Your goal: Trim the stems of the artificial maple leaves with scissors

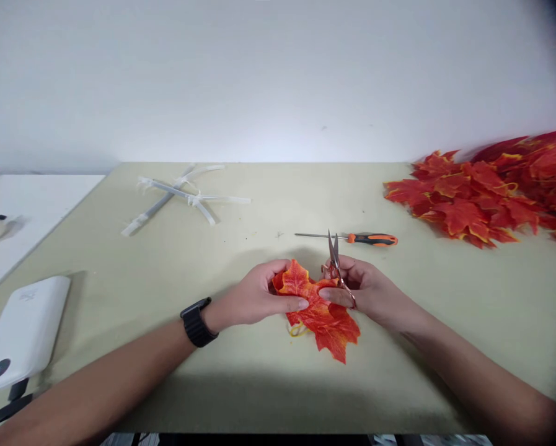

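- While the head camera looks forward and down at a pale green table (166, 266), the two hands work close together above it, almost meeting over the same leaf.
- The left hand (259, 294), with a black watch (196, 322) on its wrist, is closed on a fake maple leaf (326, 325), pinching the orange-red leaf between thumb and fingers.
- The right hand (366, 288) is closed on the handles of a pair of scissors (336, 263), whose blades point up and stand slightly parted. The front of this hand touches the leaf.
- The leaf sits between the hands, just above the table, with a yellow strip (299, 330) showing beneath it.
- A screwdriver (375, 240) with an orange and black handle lies on the table just behind the scissors.
- A heap of similar leaves (473, 192) lies at the far right.
- Crossed white plastic stems (185, 195) lie at the far side, left of center.
- A white power bank (22, 331) lies at the near left, with a white board (31, 210) beyond it.
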Demonstrator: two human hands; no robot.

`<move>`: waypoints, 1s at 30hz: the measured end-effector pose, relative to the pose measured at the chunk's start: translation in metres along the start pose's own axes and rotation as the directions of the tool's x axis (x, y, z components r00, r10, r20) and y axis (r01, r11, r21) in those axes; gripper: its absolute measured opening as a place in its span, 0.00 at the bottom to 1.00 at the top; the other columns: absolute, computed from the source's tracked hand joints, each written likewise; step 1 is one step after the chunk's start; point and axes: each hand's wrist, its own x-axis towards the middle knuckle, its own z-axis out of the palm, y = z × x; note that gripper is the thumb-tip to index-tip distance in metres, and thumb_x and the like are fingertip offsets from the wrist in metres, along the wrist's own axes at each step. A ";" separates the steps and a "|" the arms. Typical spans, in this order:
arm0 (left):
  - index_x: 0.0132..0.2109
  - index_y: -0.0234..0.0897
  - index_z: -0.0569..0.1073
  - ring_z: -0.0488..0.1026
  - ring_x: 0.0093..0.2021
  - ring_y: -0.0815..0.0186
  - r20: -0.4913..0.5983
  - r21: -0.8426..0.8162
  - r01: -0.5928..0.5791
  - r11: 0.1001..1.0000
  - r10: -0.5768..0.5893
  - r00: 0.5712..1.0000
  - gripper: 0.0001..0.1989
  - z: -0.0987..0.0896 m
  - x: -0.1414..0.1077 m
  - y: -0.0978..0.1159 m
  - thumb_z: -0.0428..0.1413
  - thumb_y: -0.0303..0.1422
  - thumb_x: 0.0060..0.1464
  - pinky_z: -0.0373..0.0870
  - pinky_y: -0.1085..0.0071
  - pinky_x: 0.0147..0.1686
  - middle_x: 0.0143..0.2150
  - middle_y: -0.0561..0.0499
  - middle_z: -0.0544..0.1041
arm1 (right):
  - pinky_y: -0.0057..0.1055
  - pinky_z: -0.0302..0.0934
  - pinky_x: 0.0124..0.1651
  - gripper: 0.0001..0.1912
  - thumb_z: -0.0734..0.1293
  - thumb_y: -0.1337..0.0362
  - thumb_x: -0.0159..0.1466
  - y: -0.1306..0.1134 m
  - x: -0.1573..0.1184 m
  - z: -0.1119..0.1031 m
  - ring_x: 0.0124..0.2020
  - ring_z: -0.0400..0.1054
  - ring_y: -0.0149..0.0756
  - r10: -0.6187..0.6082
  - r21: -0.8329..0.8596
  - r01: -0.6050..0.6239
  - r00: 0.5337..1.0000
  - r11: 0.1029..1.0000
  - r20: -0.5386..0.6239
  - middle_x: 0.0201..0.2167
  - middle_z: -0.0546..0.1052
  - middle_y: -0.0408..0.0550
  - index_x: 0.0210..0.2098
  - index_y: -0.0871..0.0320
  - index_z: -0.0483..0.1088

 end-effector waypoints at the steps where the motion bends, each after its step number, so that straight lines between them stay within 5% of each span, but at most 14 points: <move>1: 0.45 0.34 0.72 0.72 0.38 0.71 0.011 -0.012 0.002 1.000 -0.002 1.000 0.16 -0.001 0.000 0.000 0.69 0.36 0.56 0.71 0.74 0.40 0.39 0.52 0.74 | 0.24 0.56 0.30 0.17 0.78 0.59 0.61 0.000 0.000 -0.001 0.27 0.60 0.24 -0.003 0.001 0.003 1.000 1.000 -0.012 0.29 0.69 0.37 0.37 0.56 0.66; 5: 0.44 0.34 0.73 0.73 0.39 0.69 -0.022 -0.005 0.020 1.000 -0.020 1.000 0.17 -0.004 0.000 0.001 0.69 0.37 0.55 0.71 0.72 0.40 0.40 0.50 0.75 | 0.24 0.55 0.30 0.17 0.79 0.60 0.61 -0.001 -0.001 -0.002 0.27 0.58 0.23 -0.021 0.012 0.022 0.997 1.000 -0.076 0.28 0.67 0.36 0.37 0.55 0.66; 11: 0.34 0.33 0.71 0.64 0.27 0.76 -0.143 0.052 0.050 0.997 -0.042 0.989 0.17 -0.007 0.002 -0.001 0.67 0.42 0.57 0.60 0.78 0.27 0.28 0.57 0.69 | 0.25 0.52 0.27 0.17 0.77 0.58 0.62 0.001 -0.001 -0.006 0.24 0.55 0.23 -0.038 0.004 0.040 0.987 0.999 -0.156 0.27 0.64 0.35 0.36 0.55 0.65; 20: 0.36 0.32 0.78 0.75 0.33 0.70 -0.226 -0.224 0.030 0.974 -0.082 0.971 0.13 -0.008 0.007 -0.004 0.68 0.39 0.56 0.71 0.73 0.36 0.34 0.50 0.79 | 0.27 0.49 0.27 0.19 0.77 0.54 0.61 -0.001 -0.001 -0.003 0.25 0.51 0.25 0.006 -0.007 -0.007 0.992 1.000 -0.130 0.27 0.61 0.36 0.36 0.55 0.64; 30: 0.38 0.34 0.77 0.72 0.29 0.72 -0.180 -0.068 0.054 0.996 -0.065 0.981 0.13 -0.010 0.007 -0.001 0.64 0.41 0.61 0.70 0.74 0.32 0.31 0.53 0.76 | 0.27 0.49 0.29 0.18 0.75 0.55 0.63 -0.001 -0.001 -0.004 0.26 0.51 0.26 0.026 -0.057 -0.031 0.996 0.998 -0.086 0.27 0.62 0.37 0.36 0.54 0.63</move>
